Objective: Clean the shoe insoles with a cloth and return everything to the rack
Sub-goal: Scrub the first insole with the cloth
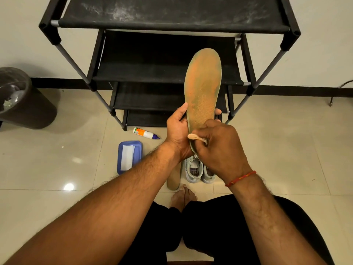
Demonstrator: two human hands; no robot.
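Fingers of left hand (177, 129) wrap insole (203, 87) lower end; right hand (219, 148) fingers pinch cloth (193, 136) against it.

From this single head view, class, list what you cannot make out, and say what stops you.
- Heel of the held insole: head view, covered by the right hand and cloth.
- Second insole on the floor: far end behind the left arm.
- Shoes: partly hidden by the right hand.
- Bottle label: too small to read.
- Bin: cut off by the left edge.
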